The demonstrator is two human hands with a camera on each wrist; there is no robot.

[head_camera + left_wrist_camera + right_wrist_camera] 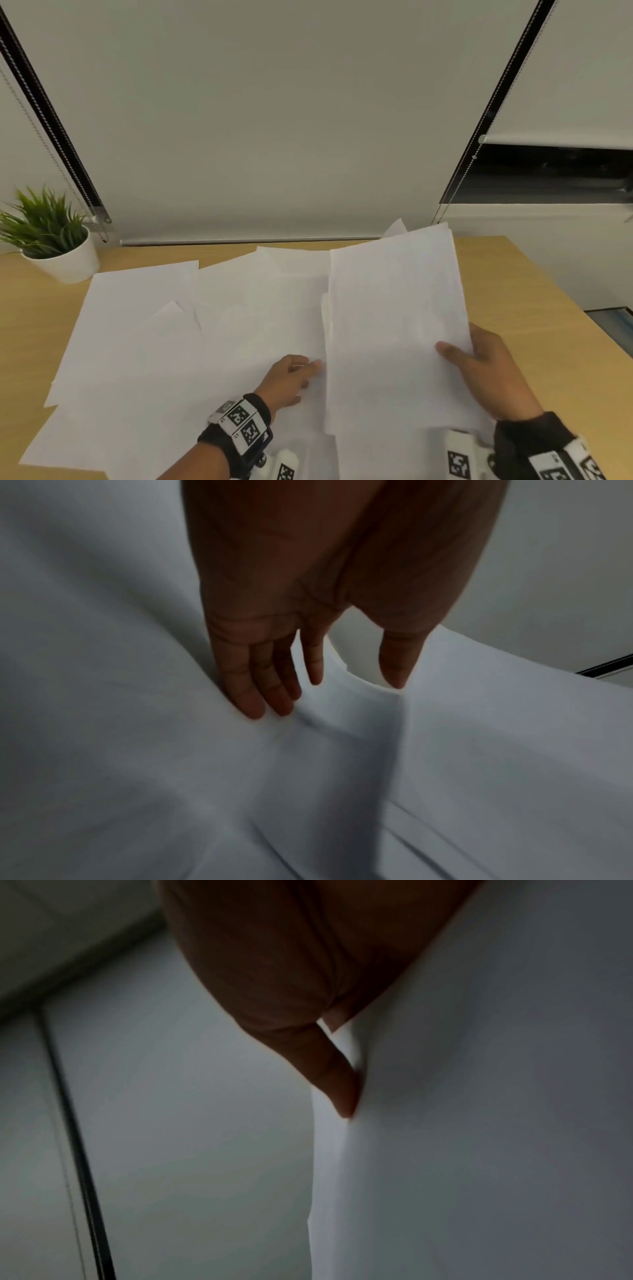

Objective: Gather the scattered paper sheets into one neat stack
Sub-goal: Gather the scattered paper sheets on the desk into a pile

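Note:
My right hand (479, 356) grips a bundle of white sheets (394, 325) by its right edge, thumb on top, lifted and tilted above the desk. In the right wrist view the thumb (335, 1085) presses on that bundle (479, 1096). My left hand (291, 377) lies with straight fingers on the loose white sheets (171, 342) spread over the wooden desk (513, 291), right beside the bundle's left edge. The left wrist view shows its fingertips (260, 702) touching paper (137, 750) and the thumb at the bundle's edge (514, 723).
A potted green plant (51, 240) in a white pot stands at the desk's far left corner. Roller blinds (274, 120) with bead chains hang behind the desk. The desk's right edge drops off near a blue-grey object (616, 322).

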